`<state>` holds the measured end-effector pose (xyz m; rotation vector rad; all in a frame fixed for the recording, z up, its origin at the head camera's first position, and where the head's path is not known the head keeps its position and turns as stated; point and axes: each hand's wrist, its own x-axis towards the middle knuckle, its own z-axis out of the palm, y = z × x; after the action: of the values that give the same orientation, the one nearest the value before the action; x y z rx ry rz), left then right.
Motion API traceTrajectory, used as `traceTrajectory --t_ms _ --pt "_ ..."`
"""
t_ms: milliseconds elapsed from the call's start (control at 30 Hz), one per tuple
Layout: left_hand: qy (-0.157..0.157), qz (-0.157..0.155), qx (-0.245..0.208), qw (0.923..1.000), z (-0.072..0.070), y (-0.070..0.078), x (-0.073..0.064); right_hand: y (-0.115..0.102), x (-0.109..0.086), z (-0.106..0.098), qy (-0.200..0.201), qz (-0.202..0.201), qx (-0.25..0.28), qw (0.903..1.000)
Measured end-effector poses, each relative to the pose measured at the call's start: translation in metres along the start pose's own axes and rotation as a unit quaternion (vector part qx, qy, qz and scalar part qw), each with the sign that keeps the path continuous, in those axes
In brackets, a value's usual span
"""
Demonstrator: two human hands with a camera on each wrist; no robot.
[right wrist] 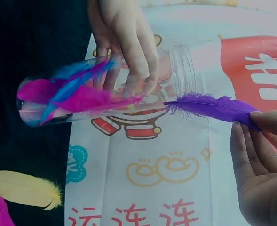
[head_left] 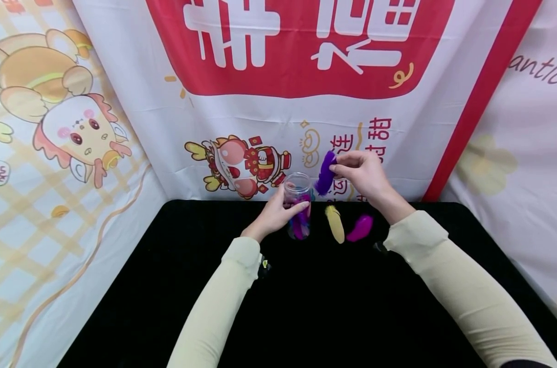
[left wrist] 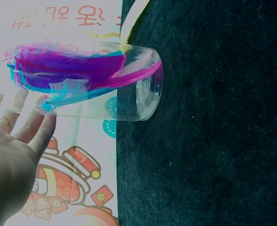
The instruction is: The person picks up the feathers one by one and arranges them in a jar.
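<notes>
A clear jar (head_left: 298, 185) stands upright near the table's back edge, open at the top, with pink, blue and purple feathers (left wrist: 77, 70) inside. My left hand (head_left: 276, 210) grips it around the side, thumb across the front. To the right of the jar's mouth, my right hand (head_left: 363, 174) pinches a purple feather (right wrist: 213, 107) by one end between thumb and fingers. The feather's quill end points down, close beside the rim in the right wrist view. Below it on the table lie a yellow feather (head_left: 335, 225) and a magenta feather (head_left: 360, 228).
The table has a black cloth (head_left: 333, 306). Right behind its back edge hangs a white and red printed banner (head_left: 260, 112), and printed cloth walls (head_left: 43, 204) rise on both sides.
</notes>
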<state>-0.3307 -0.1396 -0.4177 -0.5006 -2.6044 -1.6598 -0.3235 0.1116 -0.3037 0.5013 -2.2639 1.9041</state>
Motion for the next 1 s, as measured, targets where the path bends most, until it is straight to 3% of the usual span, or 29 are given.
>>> traceTrajectory --t_ms 567,1000 --pt "-0.002 -0.005 0.005 1.0000 -0.001 0.001 0.000 -0.021 0.010 0.017 -0.005 -0.034 0.012 0.9993" --pt "-0.009 -0.009 0.003 0.9999 -0.003 0.000 -0.002 -0.033 0.014 0.028 -0.003 -0.042 -0.017 0.9990"
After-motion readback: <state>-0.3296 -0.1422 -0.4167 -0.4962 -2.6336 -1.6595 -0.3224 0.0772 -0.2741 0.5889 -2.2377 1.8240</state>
